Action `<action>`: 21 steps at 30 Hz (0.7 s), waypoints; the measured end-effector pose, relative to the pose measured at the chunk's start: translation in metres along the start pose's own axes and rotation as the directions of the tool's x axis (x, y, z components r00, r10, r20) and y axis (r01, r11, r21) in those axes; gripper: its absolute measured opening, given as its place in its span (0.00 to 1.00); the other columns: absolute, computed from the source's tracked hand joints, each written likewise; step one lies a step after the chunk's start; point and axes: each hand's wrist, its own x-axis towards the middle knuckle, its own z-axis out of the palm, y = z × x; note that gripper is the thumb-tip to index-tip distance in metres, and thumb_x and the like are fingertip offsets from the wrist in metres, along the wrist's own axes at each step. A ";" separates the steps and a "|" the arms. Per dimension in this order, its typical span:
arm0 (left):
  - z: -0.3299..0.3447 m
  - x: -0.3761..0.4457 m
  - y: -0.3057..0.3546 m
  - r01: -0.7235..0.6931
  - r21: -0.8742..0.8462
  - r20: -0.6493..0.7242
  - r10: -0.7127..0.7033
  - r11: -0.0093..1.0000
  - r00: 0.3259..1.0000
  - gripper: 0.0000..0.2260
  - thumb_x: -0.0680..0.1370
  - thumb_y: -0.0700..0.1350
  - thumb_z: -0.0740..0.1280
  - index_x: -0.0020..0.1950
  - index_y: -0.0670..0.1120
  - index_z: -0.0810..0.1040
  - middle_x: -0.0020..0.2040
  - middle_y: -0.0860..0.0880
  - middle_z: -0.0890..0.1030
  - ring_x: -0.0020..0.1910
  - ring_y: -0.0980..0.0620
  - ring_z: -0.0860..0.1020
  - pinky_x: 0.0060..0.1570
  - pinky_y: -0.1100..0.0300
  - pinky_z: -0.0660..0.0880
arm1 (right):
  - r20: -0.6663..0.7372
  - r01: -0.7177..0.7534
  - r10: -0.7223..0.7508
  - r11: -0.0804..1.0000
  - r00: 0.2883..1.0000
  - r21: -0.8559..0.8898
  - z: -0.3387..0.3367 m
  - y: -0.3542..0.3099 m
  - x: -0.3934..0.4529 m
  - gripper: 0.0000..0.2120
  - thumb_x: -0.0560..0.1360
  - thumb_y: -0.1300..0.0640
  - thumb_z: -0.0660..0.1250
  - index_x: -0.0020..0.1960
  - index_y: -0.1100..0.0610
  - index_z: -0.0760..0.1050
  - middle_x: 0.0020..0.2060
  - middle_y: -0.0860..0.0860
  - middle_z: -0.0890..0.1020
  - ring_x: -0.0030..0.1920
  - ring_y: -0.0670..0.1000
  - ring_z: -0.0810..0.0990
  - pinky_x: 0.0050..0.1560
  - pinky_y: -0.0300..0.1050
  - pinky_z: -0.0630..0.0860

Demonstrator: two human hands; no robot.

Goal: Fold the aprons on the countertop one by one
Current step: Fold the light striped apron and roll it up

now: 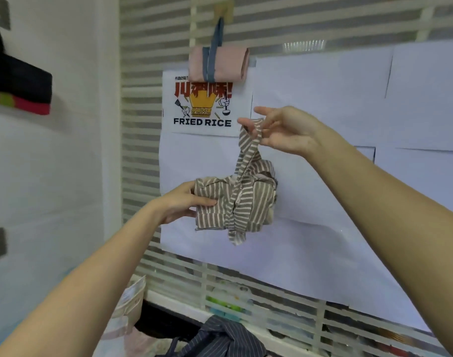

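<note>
- The striped apron (235, 199), folded into a bundle, is held up in the air before the paper-covered blinds (323, 202).
- The left hand (184, 202) grips the bundle's left edge, thumb curled over the front.
- The right hand (284, 130) pinches the strap loop (248, 143) above the bundle, other fingers loosely spread.
- A pink rolled apron (219, 63) hangs from a hook above, well apart.
- A dark striped apron (220, 338) lies below, by the frame's lower edge.

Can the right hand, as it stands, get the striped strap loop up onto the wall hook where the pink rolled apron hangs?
Probably yes. The right hand pinches the brown-and-white striped strap loop below the hook; nothing blocks the path, though the pink rolled apron already hangs there.
</note>
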 end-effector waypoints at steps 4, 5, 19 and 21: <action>-0.028 -0.008 0.023 -0.020 0.157 -0.055 0.029 0.987 0.998 0.18 0.74 0.35 0.69 0.61 0.50 0.75 0.56 0.49 0.82 0.56 0.51 0.79 0.57 0.52 0.76 | 0.057 0.228 -0.228 0.855 0.972 -0.465 0.020 0.011 0.031 0.18 0.72 0.80 0.54 0.53 0.61 0.69 0.56 0.64 0.77 0.46 0.53 0.79 0.39 0.39 0.77; -0.037 -0.013 0.027 -0.016 0.192 -0.061 0.028 0.981 0.998 0.18 0.74 0.35 0.69 0.61 0.50 0.75 0.55 0.50 0.82 0.55 0.52 0.79 0.56 0.54 0.77 | 0.060 0.260 -0.275 0.782 0.959 -0.567 0.023 0.014 0.043 0.18 0.73 0.79 0.53 0.49 0.59 0.71 0.56 0.64 0.77 0.48 0.55 0.80 0.43 0.40 0.79; -0.245 -0.141 0.055 0.145 0.271 -0.445 -0.009 0.952 0.896 0.13 0.76 0.37 0.67 0.56 0.52 0.74 0.49 0.53 0.82 0.48 0.54 0.79 0.49 0.56 0.77 | 0.170 0.492 -0.480 0.696 0.861 -0.523 0.246 0.077 0.181 0.08 0.73 0.71 0.63 0.50 0.67 0.78 0.41 0.61 0.80 0.39 0.56 0.81 0.43 0.48 0.82; -0.279 -0.161 0.061 0.136 0.295 -0.460 0.015 0.946 0.888 0.12 0.76 0.37 0.67 0.55 0.51 0.75 0.47 0.53 0.83 0.47 0.53 0.80 0.47 0.57 0.78 | 0.092 0.360 -0.348 0.891 0.933 -0.276 0.276 0.087 0.196 0.06 0.74 0.73 0.60 0.45 0.67 0.75 0.36 0.61 0.79 0.28 0.52 0.81 0.30 0.44 0.81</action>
